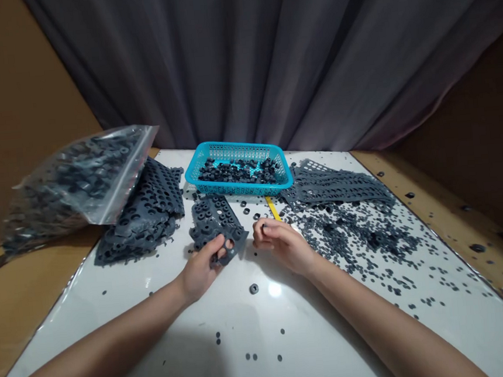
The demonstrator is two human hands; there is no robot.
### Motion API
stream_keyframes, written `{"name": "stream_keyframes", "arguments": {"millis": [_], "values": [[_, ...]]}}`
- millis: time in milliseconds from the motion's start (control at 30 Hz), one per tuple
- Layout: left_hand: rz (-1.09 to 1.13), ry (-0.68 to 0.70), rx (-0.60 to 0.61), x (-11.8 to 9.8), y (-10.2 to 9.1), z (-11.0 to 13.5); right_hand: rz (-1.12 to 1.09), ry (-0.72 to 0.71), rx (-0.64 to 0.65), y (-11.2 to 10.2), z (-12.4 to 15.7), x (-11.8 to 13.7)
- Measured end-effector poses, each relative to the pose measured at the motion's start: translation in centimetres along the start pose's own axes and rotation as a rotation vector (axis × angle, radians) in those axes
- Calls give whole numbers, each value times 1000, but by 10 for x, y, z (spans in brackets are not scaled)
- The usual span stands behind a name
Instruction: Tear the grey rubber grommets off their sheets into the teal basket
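My left hand (201, 269) grips the near edge of a dark grey rubber sheet (221, 217), which has round rings set in rows and a few open holes. Close by on the right, my right hand (285, 244) is raised over the table with its fingers curled and pinched together. A small dark piece shows at those fingertips, too small to make out fully. On the white tabletop between my forearms lies a single grey rubber ring (254, 288).
A blue basket (240, 186) holds many loose rings. Left are a zip bag (83, 174) full of dark pieces and stacked perforated sheets (148, 215). Right lie punched-out sheets (339, 186), scattered small discs (370, 237) and a yellow strip (273, 208). A curtain (240, 60) hangs behind.
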State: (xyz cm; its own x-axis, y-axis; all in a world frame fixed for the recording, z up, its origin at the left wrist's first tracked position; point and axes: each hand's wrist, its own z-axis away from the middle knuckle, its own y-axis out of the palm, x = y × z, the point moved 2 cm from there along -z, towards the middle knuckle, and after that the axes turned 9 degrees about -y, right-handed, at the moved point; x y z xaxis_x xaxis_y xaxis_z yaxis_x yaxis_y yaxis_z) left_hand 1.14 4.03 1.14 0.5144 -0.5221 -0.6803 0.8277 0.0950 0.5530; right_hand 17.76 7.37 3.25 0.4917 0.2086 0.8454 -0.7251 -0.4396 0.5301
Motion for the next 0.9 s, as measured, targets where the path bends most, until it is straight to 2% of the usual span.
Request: {"name": "stream_keyframes", "arguments": {"millis": [167, 233, 300, 400, 533, 600, 667, 767, 900], "values": [[-418, 163, -76, 6, -4, 4, -213, 272, -40, 9, 3, -4], [-583, 213, -67, 6, -2, 8, -186, 361, -122, 10, 4, -6], [-708, 259, -68, 5, 1, 13, -74, 371, -177, 9, 5, -6], [-827, 350, -102, 4, 7, 18, 250, 229, -146, 10, 6, 2], [-847, 307, -106, 9, 10, 17, 976, -79, -27, 21, 11, 23], [-874, 288, -73, 11, 9, 16, 1212, -123, 43, 28, 15, 28], [-945, 323, -34, 10, 9, 16, 1310, -108, 95, 30, 17, 29], [-960, 350, 38, 6, 7, 18, 1226, -32, 153, 28, 16, 24], [-606, 184, 85, 1, 7, 19, 876, 45, 186, 23, 14, 15]]}}
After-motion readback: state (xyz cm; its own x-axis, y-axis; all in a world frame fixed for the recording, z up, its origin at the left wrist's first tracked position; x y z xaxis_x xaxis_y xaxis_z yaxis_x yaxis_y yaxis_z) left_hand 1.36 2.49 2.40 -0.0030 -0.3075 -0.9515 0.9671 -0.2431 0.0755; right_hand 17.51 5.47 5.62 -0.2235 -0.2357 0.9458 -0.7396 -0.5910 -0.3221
